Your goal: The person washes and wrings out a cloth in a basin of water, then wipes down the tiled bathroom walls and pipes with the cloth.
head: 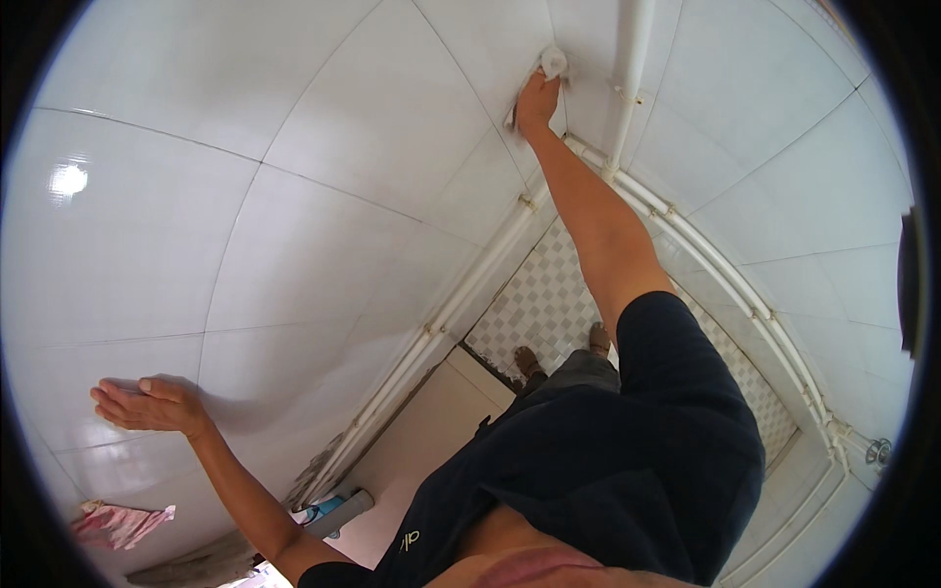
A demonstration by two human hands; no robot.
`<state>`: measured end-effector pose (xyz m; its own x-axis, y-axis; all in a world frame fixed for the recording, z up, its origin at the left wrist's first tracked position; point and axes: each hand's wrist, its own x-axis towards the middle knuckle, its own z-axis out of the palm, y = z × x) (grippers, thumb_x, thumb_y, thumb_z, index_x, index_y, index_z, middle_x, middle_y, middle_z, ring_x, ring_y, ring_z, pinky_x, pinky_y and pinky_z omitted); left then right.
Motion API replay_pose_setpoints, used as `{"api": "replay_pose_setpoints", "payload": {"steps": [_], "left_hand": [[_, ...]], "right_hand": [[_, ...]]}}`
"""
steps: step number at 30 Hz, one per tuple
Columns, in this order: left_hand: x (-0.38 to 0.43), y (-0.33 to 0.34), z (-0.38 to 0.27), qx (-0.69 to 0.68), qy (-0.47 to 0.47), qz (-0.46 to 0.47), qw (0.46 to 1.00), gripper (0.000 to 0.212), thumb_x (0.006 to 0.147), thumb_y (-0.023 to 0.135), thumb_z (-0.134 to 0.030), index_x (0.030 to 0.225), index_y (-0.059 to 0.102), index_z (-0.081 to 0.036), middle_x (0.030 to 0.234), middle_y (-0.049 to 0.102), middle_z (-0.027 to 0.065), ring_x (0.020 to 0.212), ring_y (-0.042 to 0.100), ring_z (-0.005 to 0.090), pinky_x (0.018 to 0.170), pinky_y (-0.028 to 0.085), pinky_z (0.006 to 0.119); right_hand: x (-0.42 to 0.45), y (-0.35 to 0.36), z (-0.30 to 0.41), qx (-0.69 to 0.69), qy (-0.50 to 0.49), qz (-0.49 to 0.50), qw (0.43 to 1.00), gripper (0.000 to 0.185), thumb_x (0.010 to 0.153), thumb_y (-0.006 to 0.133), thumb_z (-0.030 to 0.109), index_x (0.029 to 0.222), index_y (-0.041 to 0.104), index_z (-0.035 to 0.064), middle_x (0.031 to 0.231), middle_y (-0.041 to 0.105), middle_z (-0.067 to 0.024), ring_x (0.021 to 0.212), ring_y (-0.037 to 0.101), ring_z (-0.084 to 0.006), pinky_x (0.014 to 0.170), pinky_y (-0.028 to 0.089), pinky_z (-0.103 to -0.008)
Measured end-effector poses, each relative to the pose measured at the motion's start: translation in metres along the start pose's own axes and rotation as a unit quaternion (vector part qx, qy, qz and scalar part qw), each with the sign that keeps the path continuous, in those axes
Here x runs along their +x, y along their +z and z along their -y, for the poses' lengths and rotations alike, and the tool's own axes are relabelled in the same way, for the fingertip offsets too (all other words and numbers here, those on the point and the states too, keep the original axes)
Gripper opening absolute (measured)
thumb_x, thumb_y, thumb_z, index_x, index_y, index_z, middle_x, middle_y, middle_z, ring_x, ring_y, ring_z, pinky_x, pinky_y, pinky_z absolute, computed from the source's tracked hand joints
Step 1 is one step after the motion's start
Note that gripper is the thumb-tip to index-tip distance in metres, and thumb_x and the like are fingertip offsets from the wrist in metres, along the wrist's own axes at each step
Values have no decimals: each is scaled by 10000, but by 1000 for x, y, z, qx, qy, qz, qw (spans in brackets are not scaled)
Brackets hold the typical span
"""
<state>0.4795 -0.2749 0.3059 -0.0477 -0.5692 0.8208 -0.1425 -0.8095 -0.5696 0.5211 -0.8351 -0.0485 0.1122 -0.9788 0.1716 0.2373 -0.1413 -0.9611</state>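
Observation:
My right hand (539, 104) is stretched out to the tiled wall near the corner. Its fingers are closed around a small white wad (553, 62), which looks like cloth or foam; blur hides its exact kind. The fingertips are partly out of sight behind the hand. My left hand (151, 406) rests against or very close to the white wall tiles (353, 132), at the left of the head view. It holds nothing, and the thumb stands apart from the fingers.
White pipes (470, 279) run along the base of both walls; another pipe (632, 73) rises by the corner. Below is a checkered tile floor (551, 279) where my feet stand. A crumpled pink cloth (125, 523) hangs at lower left. A metal tap handle (878, 451) projects at right.

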Motion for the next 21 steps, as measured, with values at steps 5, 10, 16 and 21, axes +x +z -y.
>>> {"api": "replay_pose_setpoints", "payload": {"steps": [5, 10, 16, 21], "left_hand": [[6, 7, -15, -22, 11, -12, 1000, 491, 1029, 329, -285, 1394, 415, 33, 1479, 373, 197, 1384, 316, 369, 1135, 257, 518], [6, 8, -12, -20, 26, -17, 999, 492, 1035, 326, -299, 1387, 423, 29, 1464, 392, 198, 1369, 336, 377, 1127, 271, 521], [0, 5, -8, -9, 33, -5, 999, 508, 1039, 315, -284, 1433, 379, 31, 1482, 367, 209, 1375, 312, 392, 1123, 267, 534], [-2, 6, -5, -1, 34, 2, 999, 544, 1043, 315, -329, 1421, 379, 58, 1482, 356, 232, 1374, 306, 398, 1116, 260, 531]], "right_hand": [[29, -8, -7, -31, 176, 43, 983, 513, 980, 407, 318, 1368, 436, -16, 1297, 530, -280, 1183, 529, -406, 1006, 413, -427], [47, 20, 69, -269, -344, 75, 897, 591, 944, 413, 182, 1490, 274, 1, 1503, 255, -332, 1415, 208, -469, 1177, 187, -474], [29, 16, 106, 3, -367, 125, 922, 599, 949, 425, 154, 1499, 250, -5, 1540, 224, -280, 1426, 190, -458, 1180, 158, -485], [22, -8, -23, -46, -166, 18, 985, 432, 917, 411, 147, 1264, 433, -111, 1331, 385, -309, 1198, 414, -463, 1033, 350, -472]]}}
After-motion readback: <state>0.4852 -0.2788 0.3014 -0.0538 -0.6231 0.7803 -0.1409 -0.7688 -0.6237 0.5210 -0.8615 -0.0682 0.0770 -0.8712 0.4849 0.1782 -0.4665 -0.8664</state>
